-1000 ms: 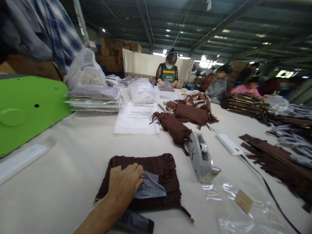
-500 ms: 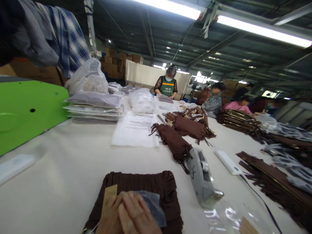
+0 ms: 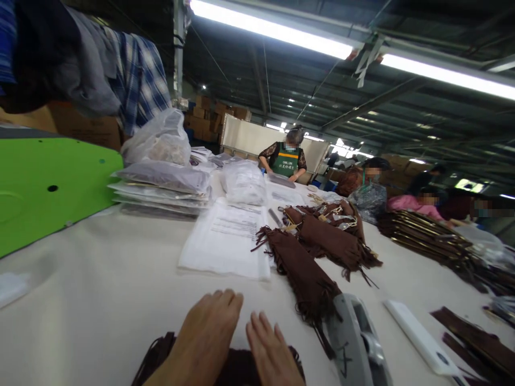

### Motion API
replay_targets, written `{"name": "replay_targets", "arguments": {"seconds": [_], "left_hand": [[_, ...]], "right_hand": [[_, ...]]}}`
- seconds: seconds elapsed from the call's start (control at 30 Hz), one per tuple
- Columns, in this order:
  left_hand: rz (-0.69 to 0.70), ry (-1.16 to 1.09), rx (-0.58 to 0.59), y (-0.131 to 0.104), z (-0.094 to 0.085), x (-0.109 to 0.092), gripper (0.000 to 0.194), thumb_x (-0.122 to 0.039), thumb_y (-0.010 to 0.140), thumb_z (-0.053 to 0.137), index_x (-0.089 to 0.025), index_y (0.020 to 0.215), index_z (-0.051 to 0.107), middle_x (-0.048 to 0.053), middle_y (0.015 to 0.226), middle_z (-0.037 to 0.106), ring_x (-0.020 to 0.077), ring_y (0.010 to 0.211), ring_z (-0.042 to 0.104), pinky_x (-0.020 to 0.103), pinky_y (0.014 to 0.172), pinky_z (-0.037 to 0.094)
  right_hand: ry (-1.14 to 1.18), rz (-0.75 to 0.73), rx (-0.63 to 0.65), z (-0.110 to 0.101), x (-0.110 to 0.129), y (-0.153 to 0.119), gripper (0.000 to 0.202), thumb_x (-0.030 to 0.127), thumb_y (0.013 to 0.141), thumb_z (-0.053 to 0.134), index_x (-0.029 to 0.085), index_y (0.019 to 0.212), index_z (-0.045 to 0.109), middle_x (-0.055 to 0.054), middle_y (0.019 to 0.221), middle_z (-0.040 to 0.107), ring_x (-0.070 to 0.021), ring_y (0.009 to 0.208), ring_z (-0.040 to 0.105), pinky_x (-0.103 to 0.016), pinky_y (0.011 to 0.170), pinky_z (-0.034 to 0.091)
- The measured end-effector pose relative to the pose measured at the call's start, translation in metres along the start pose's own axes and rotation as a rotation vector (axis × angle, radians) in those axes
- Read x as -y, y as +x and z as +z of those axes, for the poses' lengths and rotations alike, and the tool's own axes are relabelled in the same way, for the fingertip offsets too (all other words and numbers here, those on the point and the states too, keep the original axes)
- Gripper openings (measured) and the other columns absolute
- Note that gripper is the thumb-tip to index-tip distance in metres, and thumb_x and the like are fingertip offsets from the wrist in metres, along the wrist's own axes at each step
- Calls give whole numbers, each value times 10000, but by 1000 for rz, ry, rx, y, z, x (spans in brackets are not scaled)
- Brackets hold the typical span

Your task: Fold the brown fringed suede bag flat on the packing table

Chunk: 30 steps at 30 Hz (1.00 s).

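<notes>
A dark brown fringed bag (image 3: 241, 367) lies at the bottom edge of the head view, only its far part showing. Over its left half reaches my left hand (image 3: 205, 329), back upward, fingers stretched forward past the bag's far edge. My right hand (image 3: 271, 348) is flat over the right half, fingers extended and a gap between the two hands. Neither hand grips anything that I can see. To the right stands a grey tape dispenser (image 3: 354, 343), touching the end of a brown fringed pouch (image 3: 298, 268).
More brown pouches (image 3: 333, 236) lie beyond. Printed sheets in clear plastic (image 3: 229, 241) and a stack of bagged items (image 3: 161, 187) are ahead left, near a green panel (image 3: 52, 193). A white device (image 3: 422, 335) with a cable lies right. A co-worker (image 3: 285, 158) stands across the table.
My hands, stacked together on the bag before, have come apart and moved to its far edge. The tan tag and clear plastic piece no longer show. The view has shifted, putting the bag lower.
</notes>
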<state>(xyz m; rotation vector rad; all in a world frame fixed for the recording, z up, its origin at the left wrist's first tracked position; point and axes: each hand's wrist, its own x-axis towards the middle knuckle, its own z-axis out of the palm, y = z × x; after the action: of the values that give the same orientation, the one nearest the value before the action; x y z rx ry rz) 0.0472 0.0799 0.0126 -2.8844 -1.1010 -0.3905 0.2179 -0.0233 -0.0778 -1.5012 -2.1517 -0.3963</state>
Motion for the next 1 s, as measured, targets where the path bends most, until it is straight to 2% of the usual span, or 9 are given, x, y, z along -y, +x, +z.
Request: {"name": "replay_targets", "arguments": {"seconds": [0.07, 0.17, 0.3, 0.4, 0.47, 0.57, 0.77, 0.87, 1.0], "left_hand": [[-84, 67, 44, 40, -1, 8, 376, 47, 808, 422, -133, 1048, 649, 120, 977, 701, 274, 884, 664, 384, 755, 505], [-118, 128, 74, 75, 23, 31, 301, 32, 802, 513, -56, 1059, 643, 187, 1035, 683, 297, 970, 650, 410, 808, 509], [-101, 185, 132, 82, 61, 65, 145, -82, 868, 610, -111, 1004, 652, 78, 1003, 690, 218, 944, 656, 400, 838, 531], [-48, 191, 158, 84, 70, 88, 86, -132, 914, 585, -131, 969, 651, 36, 957, 686, 186, 902, 658, 383, 817, 543], [-25, 183, 174, 89, 68, 101, 77, -143, 925, 576, -134, 939, 651, 20, 900, 687, 171, 831, 664, 361, 769, 552], [1, 167, 177, 99, 59, 115, 83, -155, 932, 571, -134, 917, 650, 11, 841, 689, 164, 761, 665, 346, 721, 550], [107, 118, 119, 108, 38, 119, 131, -255, 821, 740, -159, 866, 662, 76, 859, 722, 237, 828, 678, 360, 767, 495], [146, 87, 118, 105, 25, 122, 175, -334, 793, 767, -192, 791, 665, 60, 814, 726, 241, 821, 688, 323, 735, 479], [146, 53, 142, 95, 16, 127, 121, -277, 885, 636, -225, 785, 680, 31, 799, 733, 221, 769, 695, 280, 634, 468]], "right_hand": [[50, 114, 179, -22, -30, 35, 609, 385, 940, 537, 124, 1467, 383, -141, 1494, 387, -313, 1366, 398, -448, 1093, 422], [77, 523, 487, -32, -87, 89, 535, 339, 919, 572, 71, 1377, 500, -168, 1460, 449, -271, 1367, 414, -368, 1133, 360], [-58, 835, 500, -33, -167, 128, 348, 279, 913, 593, 65, 1184, 629, -190, 1252, 637, -267, 1175, 606, -385, 1006, 475], [-207, 957, 446, -39, -200, 130, 253, 262, 945, 554, 93, 1116, 633, -161, 1172, 661, -271, 1099, 632, -482, 949, 485], [-242, 912, 434, -39, -197, 129, 209, 217, 960, 502, 116, 1037, 668, -160, 1098, 681, -276, 1052, 649, -455, 916, 485], [-158, 678, 438, -26, -159, 138, 281, 222, 981, 443, 183, 934, 717, -118, 1014, 714, -239, 998, 667, -335, 896, 467], [4, 265, 452, 15, -68, 176, 259, 291, 928, 581, 244, 1175, 643, -38, 1188, 679, -186, 1110, 608, -243, 949, 426], [-26, 200, 511, 23, -58, 183, 220, 177, 951, 479, 189, 988, 696, -76, 983, 722, -223, 943, 665, -285, 805, 470], [-34, 135, 581, 25, -59, 179, 226, 134, 928, 481, 180, 953, 701, -82, 949, 729, -215, 883, 680, -269, 730, 450]]}}
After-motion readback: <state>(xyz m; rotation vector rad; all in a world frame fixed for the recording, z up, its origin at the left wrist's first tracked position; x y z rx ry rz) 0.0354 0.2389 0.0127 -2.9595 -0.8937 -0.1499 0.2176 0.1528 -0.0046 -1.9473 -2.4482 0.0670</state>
